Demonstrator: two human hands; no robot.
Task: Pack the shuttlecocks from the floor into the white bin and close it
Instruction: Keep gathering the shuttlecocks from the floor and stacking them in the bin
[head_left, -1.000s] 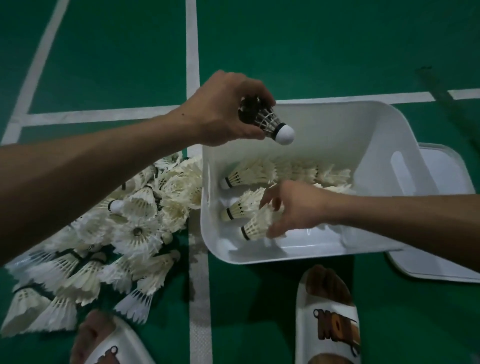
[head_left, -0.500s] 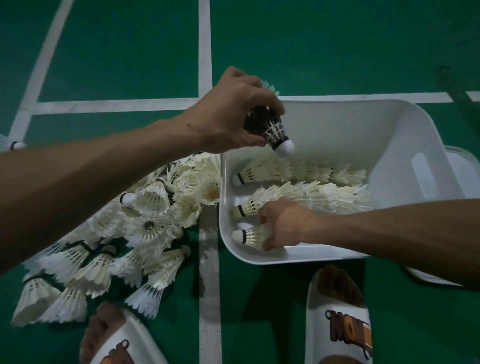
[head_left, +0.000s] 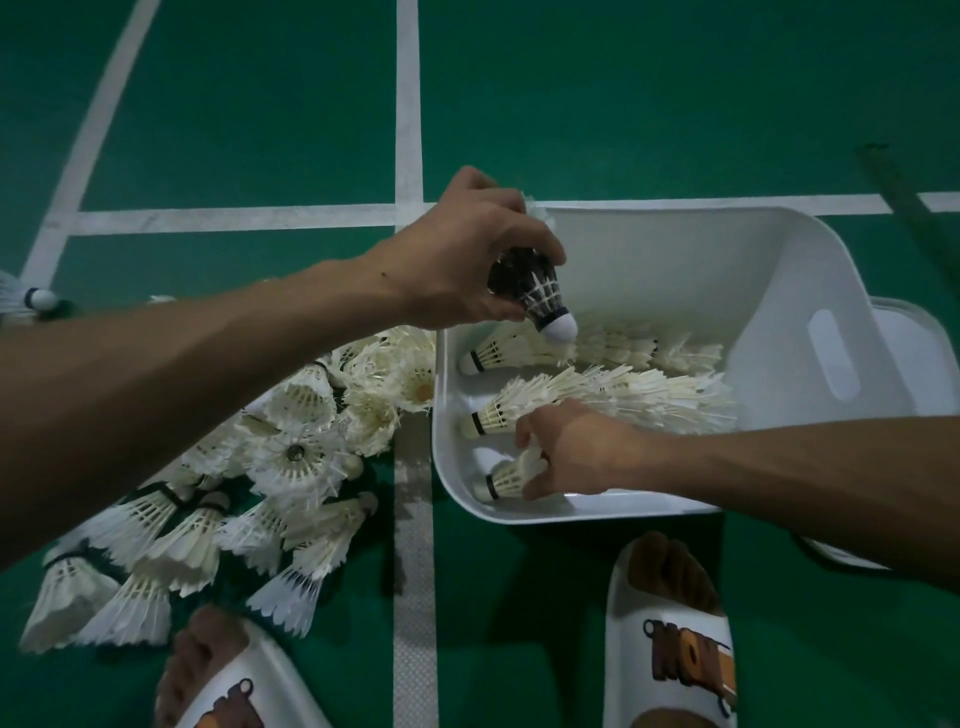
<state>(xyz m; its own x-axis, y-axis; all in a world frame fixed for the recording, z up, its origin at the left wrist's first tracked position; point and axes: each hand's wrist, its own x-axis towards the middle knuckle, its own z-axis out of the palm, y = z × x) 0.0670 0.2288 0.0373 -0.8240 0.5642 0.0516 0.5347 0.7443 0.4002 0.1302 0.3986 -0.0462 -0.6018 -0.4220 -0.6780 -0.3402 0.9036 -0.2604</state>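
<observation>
The white bin (head_left: 779, 291) stands on the green court floor, holding rows of nested white shuttlecocks (head_left: 623, 395). My left hand (head_left: 467, 260) hovers over the bin's left rim and grips a shuttlecock (head_left: 540, 296), cork pointing down and right. Inside the bin near its front wall, my right hand (head_left: 571, 452) holds a white shuttlecock (head_left: 504, 480) lying on the bottom. A pile of several loose shuttlecocks (head_left: 234, 493) lies on the floor left of the bin.
The bin's white lid (head_left: 914, 343) lies on the floor behind and right of the bin. My feet in white slippers (head_left: 670, 639) stand at the bottom edge. One stray shuttlecock (head_left: 31, 301) lies at far left. White court lines cross the floor.
My right hand has moved its shuttlecock toward the bin's front left corner and laid it on the bottom. My left hand has tipped its shuttlecock's cork further down.
</observation>
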